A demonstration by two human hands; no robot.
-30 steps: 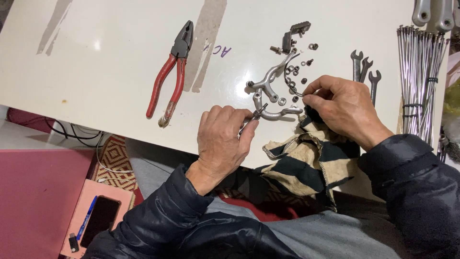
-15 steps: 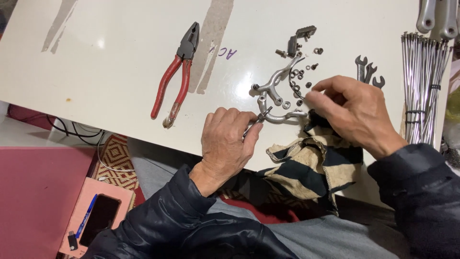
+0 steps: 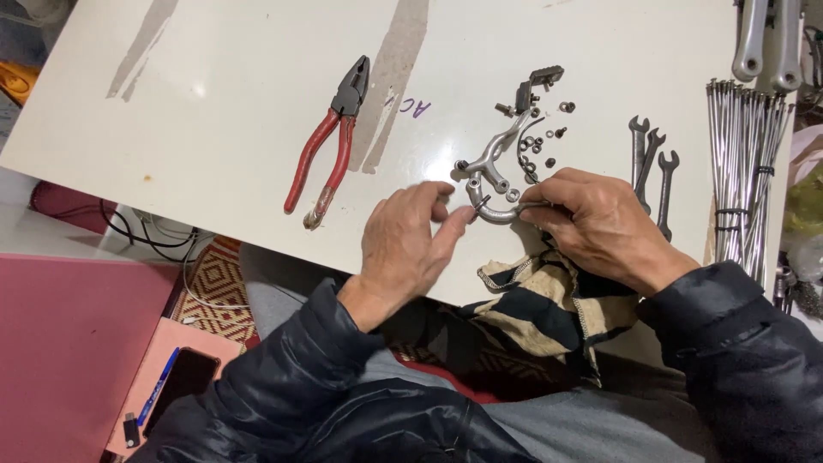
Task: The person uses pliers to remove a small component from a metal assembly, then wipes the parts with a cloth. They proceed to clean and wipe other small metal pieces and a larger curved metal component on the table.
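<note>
A person's right hand (image 3: 600, 225) is gripping a curved silver brake caliper arm (image 3: 501, 214) at the white table's (image 3: 214, 103) near edge, while the left hand (image 3: 407, 244), fingers loosely curled, is touching its end. The brake appears mostly disassembled: a second arm (image 3: 497, 150) and some ten small nuts and washers (image 3: 536, 146) lie loose. Three wrenches (image 3: 651, 167) and one pair of red-handled pliers (image 3: 330, 141) are lying nearby.

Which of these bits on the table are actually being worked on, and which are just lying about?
In hand:
- curved metal brake arm, held by the right hand
- left hand, fingers at the arm's end
- second brake arm, touching it
- small nuts and washers

Lying about:
- red-handled pliers
- three spanners
- bundle of spokes
- striped cloth
- phone
</note>
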